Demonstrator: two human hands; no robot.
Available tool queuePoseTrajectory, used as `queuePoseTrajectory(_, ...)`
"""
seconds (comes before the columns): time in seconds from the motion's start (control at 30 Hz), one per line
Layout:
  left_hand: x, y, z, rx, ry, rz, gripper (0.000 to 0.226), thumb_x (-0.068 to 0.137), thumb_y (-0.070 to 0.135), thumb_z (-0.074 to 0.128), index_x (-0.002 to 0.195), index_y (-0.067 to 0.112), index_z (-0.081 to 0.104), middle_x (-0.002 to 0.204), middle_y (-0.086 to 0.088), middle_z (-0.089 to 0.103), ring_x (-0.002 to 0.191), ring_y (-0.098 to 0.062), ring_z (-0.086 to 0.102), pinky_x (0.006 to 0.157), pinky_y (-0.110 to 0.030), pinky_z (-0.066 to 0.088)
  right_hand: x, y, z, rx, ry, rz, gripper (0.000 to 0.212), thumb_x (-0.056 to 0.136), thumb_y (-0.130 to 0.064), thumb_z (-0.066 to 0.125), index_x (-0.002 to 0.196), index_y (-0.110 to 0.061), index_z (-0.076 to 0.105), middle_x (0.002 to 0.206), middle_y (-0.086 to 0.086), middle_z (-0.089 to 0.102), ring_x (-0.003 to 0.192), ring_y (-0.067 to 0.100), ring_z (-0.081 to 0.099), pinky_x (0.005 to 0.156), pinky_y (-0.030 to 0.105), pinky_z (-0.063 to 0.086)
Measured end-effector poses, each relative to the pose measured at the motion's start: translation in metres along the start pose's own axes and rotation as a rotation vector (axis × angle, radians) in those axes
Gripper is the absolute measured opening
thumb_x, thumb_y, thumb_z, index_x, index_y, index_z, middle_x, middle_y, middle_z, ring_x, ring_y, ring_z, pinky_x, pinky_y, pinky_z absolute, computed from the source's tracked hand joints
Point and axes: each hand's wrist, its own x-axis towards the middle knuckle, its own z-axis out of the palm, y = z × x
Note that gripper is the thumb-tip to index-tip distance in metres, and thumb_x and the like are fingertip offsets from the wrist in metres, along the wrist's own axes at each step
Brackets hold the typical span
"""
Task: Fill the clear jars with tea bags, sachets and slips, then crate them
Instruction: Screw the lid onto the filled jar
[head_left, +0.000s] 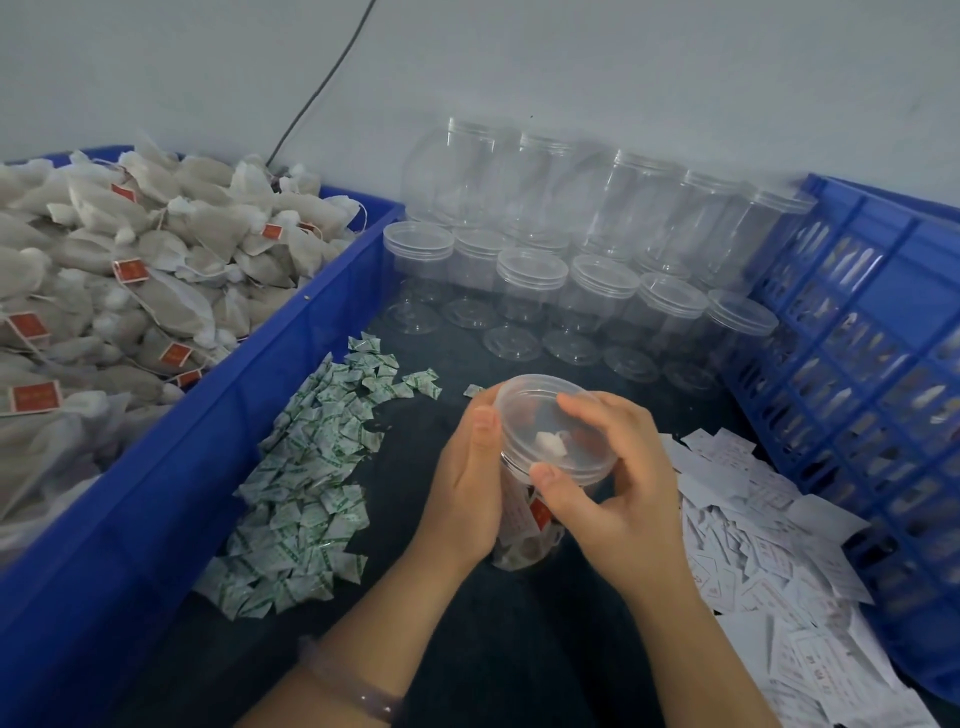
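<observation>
Jar (524, 540) upright, lid (524, 410) topmost; left hand (467, 483), right hand (618, 488) gripping.

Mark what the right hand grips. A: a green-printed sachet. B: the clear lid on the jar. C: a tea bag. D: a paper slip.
B: the right hand curls its fingers and thumb round the clear lid atop the jar, which the left hand holds.

Nothing legible. Red tags (36, 397) on the tea bags (171, 306) carry print, too blurred to read. Same for the green print on the sachets (306, 467) and the marks on the paper slips (753, 545).
</observation>
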Motion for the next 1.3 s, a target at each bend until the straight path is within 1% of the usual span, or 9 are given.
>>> queuePoseTrajectory(0.33,-0.001,-0.008,0.005,0.010,0.092,-0.006,0.060,0.089,0.057,0.021,0.106,0.016,0.063,0.094,0.012,0.072,0.091,-0.001,0.066,0.078,-0.010,0.046,0.000,0.004,0.002,-0.005,0.017,-0.036,0.044,0.069,-0.034,0.068,0.111,-0.024,0.058,0.113,0.012,0.056,0.106,-0.005,0.051,0.087,0.009,0.041)
queuePoseTrajectory(0.47,-0.002,-0.011,0.009,-0.014,0.152,-0.033,0.056,0.096,0.042,0.019,0.103,0.013,0.065,0.091,0.004,0.073,0.090,-0.004,0.067,0.077,-0.011,0.047,-0.001,0.005,0.003,0.003,0.030,-0.050,0.046,0.067,-0.033,0.070,0.110,-0.019,0.058,0.113,0.014,0.055,0.108,-0.005,0.051,0.088,0.010,0.041)
queuePoseTrajectory(0.6,-0.001,-0.010,0.011,-0.029,0.184,-0.046,0.054,0.094,0.038,0.019,0.097,0.013,0.067,0.085,0.006,0.074,0.085,-0.002,0.068,0.074,-0.011,0.048,-0.002,0.004,0.004,0.046,0.030,-0.013,0.049,0.064,-0.039,0.074,0.108,-0.026,0.056,0.114,0.004,0.053,0.110,-0.001,0.053,0.091,0.013,0.042)
queuePoseTrajectory(0.7,-0.001,-0.009,0.010,-0.039,0.180,-0.051,0.055,0.094,0.039,0.019,0.097,0.012,0.067,0.087,0.004,0.074,0.086,-0.005,0.069,0.074,-0.012,0.048,-0.003,0.004,0.004,0.056,0.004,0.057,0.064,0.058,-0.045,0.078,0.115,-0.029,0.052,0.117,0.000,0.054,0.112,0.002,0.054,0.093,0.020,0.045)
queuePoseTrajectory(0.83,-0.003,-0.009,0.008,-0.019,0.183,-0.022,0.056,0.096,0.039,0.017,0.097,0.016,0.067,0.090,0.008,0.074,0.088,-0.004,0.068,0.075,-0.011,0.047,-0.006,0.002,0.005,0.175,-0.049,0.219,0.103,0.045,-0.065,0.084,0.132,-0.034,0.038,0.130,-0.006,0.052,0.123,0.006,0.053,0.102,0.024,0.044)
queuePoseTrajectory(1.0,-0.003,-0.007,0.008,-0.018,0.199,0.010,0.055,0.097,0.036,0.013,0.094,0.023,0.066,0.087,0.014,0.073,0.087,0.000,0.067,0.076,-0.010,0.047,-0.007,0.001,0.009,0.192,-0.034,0.167,0.084,0.060,-0.044,0.079,0.134,-0.020,0.045,0.126,-0.028,0.056,0.119,0.005,0.057,0.099,0.026,0.047)
queuePoseTrajectory(1.1,-0.003,-0.007,0.008,-0.037,0.194,-0.002,0.055,0.097,0.034,0.013,0.093,0.022,0.067,0.085,0.015,0.073,0.084,0.002,0.067,0.074,-0.008,0.046,-0.007,0.002,0.008,0.236,-0.025,0.152,0.084,0.063,-0.037,0.079,0.134,-0.007,0.046,0.124,-0.024,0.058,0.118,0.010,0.058,0.100,0.029,0.047)
queuePoseTrajectory(1.23,-0.001,-0.005,0.007,-0.070,0.162,-0.031,0.055,0.099,0.035,0.017,0.089,0.020,0.068,0.081,0.011,0.074,0.081,0.001,0.068,0.072,-0.010,0.048,-0.006,0.000,0.007,0.291,-0.036,0.151,0.080,0.065,-0.033,0.077,0.133,-0.007,0.045,0.125,-0.020,0.058,0.118,0.013,0.058,0.098,0.028,0.047)
queuePoseTrajectory(1.3,0.000,-0.003,0.004,-0.085,0.146,-0.063,0.056,0.100,0.040,0.021,0.084,0.022,0.070,0.077,0.009,0.074,0.079,0.001,0.068,0.070,-0.010,0.049,-0.005,0.000,0.006,0.327,-0.050,0.164,0.078,0.065,-0.030,0.076,0.133,-0.008,0.044,0.129,-0.008,0.059,0.119,0.018,0.059,0.099,0.031,0.047)
